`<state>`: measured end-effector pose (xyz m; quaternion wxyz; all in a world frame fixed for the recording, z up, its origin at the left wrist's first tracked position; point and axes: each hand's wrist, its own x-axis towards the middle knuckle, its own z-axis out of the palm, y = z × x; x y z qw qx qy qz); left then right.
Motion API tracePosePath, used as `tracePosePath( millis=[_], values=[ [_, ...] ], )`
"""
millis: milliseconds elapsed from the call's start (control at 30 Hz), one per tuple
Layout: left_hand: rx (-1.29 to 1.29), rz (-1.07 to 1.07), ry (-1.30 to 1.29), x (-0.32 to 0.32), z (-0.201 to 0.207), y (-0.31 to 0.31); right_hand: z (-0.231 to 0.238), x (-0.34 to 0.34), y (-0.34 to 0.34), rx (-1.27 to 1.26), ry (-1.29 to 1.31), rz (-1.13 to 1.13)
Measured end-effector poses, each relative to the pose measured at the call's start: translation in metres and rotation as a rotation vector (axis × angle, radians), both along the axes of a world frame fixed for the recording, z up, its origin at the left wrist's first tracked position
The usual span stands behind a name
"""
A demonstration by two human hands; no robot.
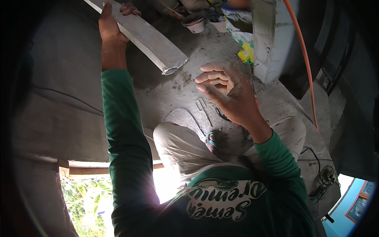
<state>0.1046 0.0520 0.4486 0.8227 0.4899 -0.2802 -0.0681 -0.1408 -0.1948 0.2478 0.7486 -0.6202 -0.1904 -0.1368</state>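
Observation:
My left hand (112,27) grips a long, grey, hollow metal straightedge (148,37), thumb on the near side and fingertips over the far side. The bar slants from the upper left toward the middle, and its near end looks rough and crusted. To the right of that end, my right hand (233,91) is raised with fingers curved and the thumb apart from them. Nothing shows in it, and it does not touch the bar. Pale dust covers its fingers. Below it on the concrete floor lies a thin metal rod with a looped end (201,105), close to my sandalled foot (211,142).
Buckets (194,23) and sacks (239,23) stand at the back, with a yellow packet (246,53) beside a block pillar (263,43). An orange hose (304,55) hangs down on the right. Black cables (325,177) lie tangled at lower right. A bright opening (89,203) is at lower left.

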Motion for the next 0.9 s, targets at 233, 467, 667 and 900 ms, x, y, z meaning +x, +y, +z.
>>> tracePosePath(
  millis=[233, 467, 667, 900],
  values=[
    [-0.022, -0.072, 0.226, -0.011, 0.008, -0.022, 0.021, -0.007, -0.002, 0.036, -0.072, -0.037],
    [0.069, 0.051, 0.356, -0.018, -0.023, -0.047, 0.023, -0.016, -0.003, 0.058, -0.081, -0.064],
    [0.191, 0.158, 0.456, -0.015, -0.073, -0.063, 0.017, -0.023, -0.005, 0.023, -0.047, -0.016],
    [0.169, 0.188, 0.601, 0.004, -0.145, -0.053, 0.004, -0.016, 0.005, -0.016, 0.020, 0.007]
  ],
)
